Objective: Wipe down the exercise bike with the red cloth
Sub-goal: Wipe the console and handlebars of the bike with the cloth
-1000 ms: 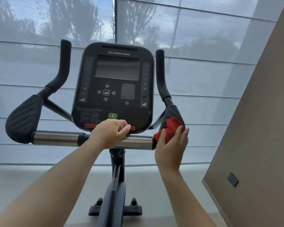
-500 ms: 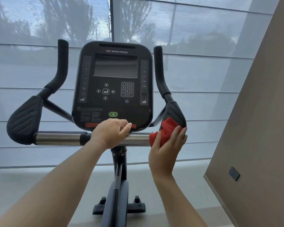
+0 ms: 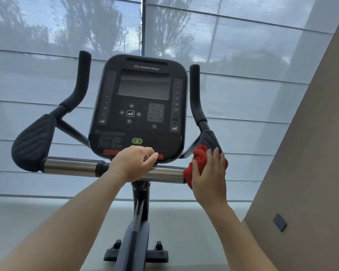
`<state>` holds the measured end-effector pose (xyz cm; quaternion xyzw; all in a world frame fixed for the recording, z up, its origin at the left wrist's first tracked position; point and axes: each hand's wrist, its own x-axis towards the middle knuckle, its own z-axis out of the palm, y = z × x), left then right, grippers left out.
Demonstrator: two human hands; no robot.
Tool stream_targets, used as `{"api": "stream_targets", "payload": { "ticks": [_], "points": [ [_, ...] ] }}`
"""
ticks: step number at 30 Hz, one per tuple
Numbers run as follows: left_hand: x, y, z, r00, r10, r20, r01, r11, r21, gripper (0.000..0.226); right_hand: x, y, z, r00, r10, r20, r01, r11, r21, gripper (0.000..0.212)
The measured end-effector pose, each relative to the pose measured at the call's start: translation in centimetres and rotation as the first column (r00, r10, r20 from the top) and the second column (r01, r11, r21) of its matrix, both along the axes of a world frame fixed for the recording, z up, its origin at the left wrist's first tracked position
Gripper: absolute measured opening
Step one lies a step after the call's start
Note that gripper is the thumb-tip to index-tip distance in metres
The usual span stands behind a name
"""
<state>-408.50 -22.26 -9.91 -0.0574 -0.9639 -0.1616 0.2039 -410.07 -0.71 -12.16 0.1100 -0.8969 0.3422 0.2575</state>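
The exercise bike stands straight ahead, its black console (image 3: pixel 139 106) above a chrome handlebar (image 3: pixel 70 166). My left hand (image 3: pixel 132 163) rests on the bar just under the console, its fingers curled over the top of the bar. My right hand (image 3: pixel 208 173) presses the bunched red cloth (image 3: pixel 199 155) against the bar's right end, at the foot of the black right elbow pad (image 3: pixel 208 139). The fingers of that hand lie fairly straight over the cloth, with the thumb tucked at its left edge. Most of the cloth is hidden under the hand.
A beige wall (image 3: pixel 309 153) with a small dark plate (image 3: pixel 279 222) closes in on the right. Behind the bike are windows with translucent blinds (image 3: pixel 243 65). The left elbow pad (image 3: pixel 32 143), the upright grips (image 3: pixel 82 75) and the bike's foot (image 3: pixel 135 255) are in view.
My right hand has slid the cloth slightly rightward and upward over the bar's end and pad base. My left hand has stayed on the bar. The camera has tilted a little.
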Motion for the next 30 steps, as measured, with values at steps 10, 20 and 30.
{"api": "stream_targets", "payload": {
  "ticks": [10,20,30],
  "points": [
    [0.1,-0.1,-0.3,0.999,0.029,-0.042,-0.029,1.0,-0.004,0.036,-7.7,1.8,7.1,0.906,0.416,0.073,-0.423,0.892,0.158,0.031],
    [0.1,-0.1,-0.5,0.999,0.024,-0.047,-0.025,0.999,-0.033,0.038,-4.1,1.5,4.6,0.856,0.516,0.024,-0.457,0.735,0.501,0.032],
    [2.9,-6.8,-0.6,0.998,0.041,0.05,-0.026,0.961,-0.277,0.046,1.5,-2.3,1.1,0.935,0.324,-0.143,-0.253,0.894,0.37,0.04]
  ]
}}
